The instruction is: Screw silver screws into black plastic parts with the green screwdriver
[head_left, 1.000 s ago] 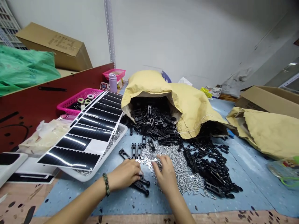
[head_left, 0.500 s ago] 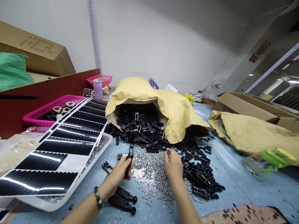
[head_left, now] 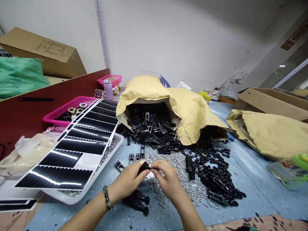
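Observation:
My left hand [head_left: 130, 179] is closed around a black plastic arm piece [head_left: 143, 167] above the near edge of the metal pile. The fingertips of my right hand [head_left: 167, 180] are pinched together against that piece's right end; whatever they hold is too small to make out. Below and beyond the hands lie loose silver screws [head_left: 190, 184] and small nuts [head_left: 157, 192]. Longer black arms with round ends [head_left: 136, 205] rest under my left hand. Forked black pieces [head_left: 154, 133] spill from an open paper sack, and more black parts [head_left: 218, 179] are heaped to the right.
Two yellow paper sacks [head_left: 146, 85] stand at the back. On the left, black sticker sheets [head_left: 83, 138] lie over a white tray [head_left: 119, 146] of metal bits, near a pink basket [head_left: 51, 117]. A flattened sack [head_left: 271, 134] and a green-lidded bottle [head_left: 288, 170] are at right.
My right hand has left the black pieces by the sack and come left and nearer, meeting the piece in my left hand. The camera view has swung slightly left.

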`<action>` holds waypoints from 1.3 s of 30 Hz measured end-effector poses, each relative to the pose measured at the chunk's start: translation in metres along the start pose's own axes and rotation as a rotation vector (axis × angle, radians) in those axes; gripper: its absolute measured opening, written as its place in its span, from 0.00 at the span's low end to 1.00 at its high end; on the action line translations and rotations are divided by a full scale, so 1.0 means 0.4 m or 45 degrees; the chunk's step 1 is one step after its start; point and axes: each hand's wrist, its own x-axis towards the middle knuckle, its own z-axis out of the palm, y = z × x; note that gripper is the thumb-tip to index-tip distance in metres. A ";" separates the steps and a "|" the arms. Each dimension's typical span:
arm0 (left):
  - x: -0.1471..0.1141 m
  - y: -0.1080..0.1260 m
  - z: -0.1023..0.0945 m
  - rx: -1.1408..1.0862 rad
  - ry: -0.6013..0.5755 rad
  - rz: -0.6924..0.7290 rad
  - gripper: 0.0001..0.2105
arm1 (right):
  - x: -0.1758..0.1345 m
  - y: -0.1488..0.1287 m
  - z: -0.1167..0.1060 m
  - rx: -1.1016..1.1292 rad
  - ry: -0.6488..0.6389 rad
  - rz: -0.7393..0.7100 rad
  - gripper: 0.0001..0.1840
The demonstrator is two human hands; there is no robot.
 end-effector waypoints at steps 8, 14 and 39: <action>-0.035 -0.015 -0.002 0.389 -0.073 0.196 0.11 | -0.024 -0.010 0.010 0.009 -0.088 0.127 0.07; -0.049 -0.016 -0.019 0.474 -0.111 0.102 0.12 | -0.095 0.023 0.020 -0.158 -0.090 0.246 0.04; -0.056 -0.070 0.009 0.345 -0.376 0.103 0.10 | -0.175 0.055 0.095 -0.306 -0.102 0.160 0.08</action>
